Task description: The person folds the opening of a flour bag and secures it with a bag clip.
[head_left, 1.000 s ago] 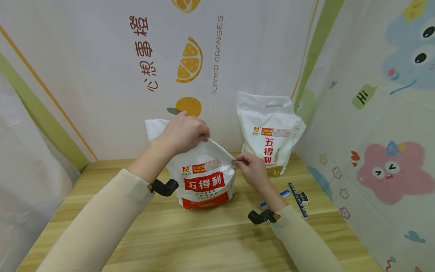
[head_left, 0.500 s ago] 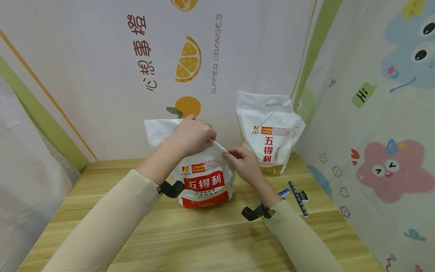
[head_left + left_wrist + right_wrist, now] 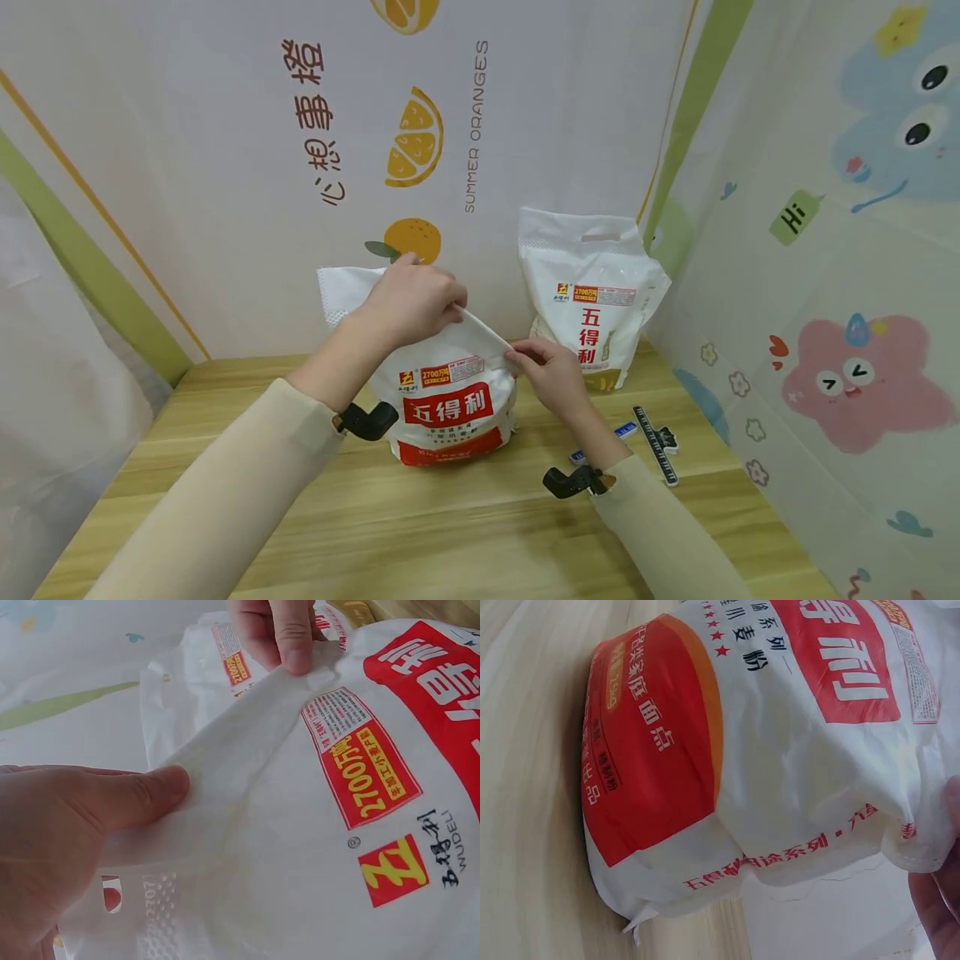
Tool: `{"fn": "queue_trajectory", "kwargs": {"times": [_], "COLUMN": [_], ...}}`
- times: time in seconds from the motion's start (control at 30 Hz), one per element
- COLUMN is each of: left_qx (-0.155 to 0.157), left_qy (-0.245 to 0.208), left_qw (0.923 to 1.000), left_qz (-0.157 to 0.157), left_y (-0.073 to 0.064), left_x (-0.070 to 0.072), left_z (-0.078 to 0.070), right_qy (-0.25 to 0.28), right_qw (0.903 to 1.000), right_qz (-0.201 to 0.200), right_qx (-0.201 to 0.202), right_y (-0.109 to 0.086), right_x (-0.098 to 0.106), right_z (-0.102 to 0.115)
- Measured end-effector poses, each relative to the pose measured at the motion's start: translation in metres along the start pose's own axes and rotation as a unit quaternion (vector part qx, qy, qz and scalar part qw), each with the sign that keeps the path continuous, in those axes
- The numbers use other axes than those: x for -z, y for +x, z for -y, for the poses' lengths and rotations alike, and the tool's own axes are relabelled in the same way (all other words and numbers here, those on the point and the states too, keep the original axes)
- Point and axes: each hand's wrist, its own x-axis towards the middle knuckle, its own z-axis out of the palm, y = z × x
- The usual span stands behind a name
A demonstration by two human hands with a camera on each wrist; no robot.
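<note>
A white flour bag [image 3: 447,408] with red printed panels stands upright on the table, its top edge folded over at a slant. My left hand [image 3: 412,302] grips the fold near its upper middle; in the left wrist view the thumb [image 3: 161,787] lies on the folded plastic. At the fold's lower right end, my right hand [image 3: 553,373] pinches the corner between thumb and fingers. The right wrist view shows the bag's side [image 3: 795,787] and part of the right hand [image 3: 941,900] at the corner. Inside the bag is hidden.
A second white flour bag [image 3: 588,304] with a handle slot stands behind, to the right. A black clip with piano-key print [image 3: 657,446] and a partly hidden blue-and-white strip [image 3: 626,430] lie on the wooden table [image 3: 420,533]. Printed curtains [image 3: 570,108] enclose the back and sides.
Right hand slid inward along the fold, then moved back out to the corner. Left hand shifted slightly right and then back left. The bag has stayed in its place.
</note>
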Motion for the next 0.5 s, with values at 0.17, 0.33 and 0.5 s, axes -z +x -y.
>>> {"fn": "queue_trajectory", "kwargs": {"times": [0.17, 0.33, 0.5], "left_qx": [-0.009, -0.012, -0.015], "left_qy": [-0.017, -0.023, -0.024], "left_qw": [0.9998, 0.9996, 0.9994], "left_qz": [-0.003, -0.011, -0.019], "left_y": [-0.002, -0.003, -0.003], "left_x": [0.001, -0.001, -0.001], "left_z": [0.001, 0.001, 0.003], "right_qy": [-0.027, -0.067, -0.135], "right_qw": [0.9995, 0.996, 0.9878], "right_qz": [0.013, 0.057, 0.076], "right_qx": [-0.012, -0.018, -0.005], "right_y": [-0.002, -0.006, -0.016], "right_x": [0.004, 0.015, 0.043], "right_z": [0.0, -0.001, -0.008]}}
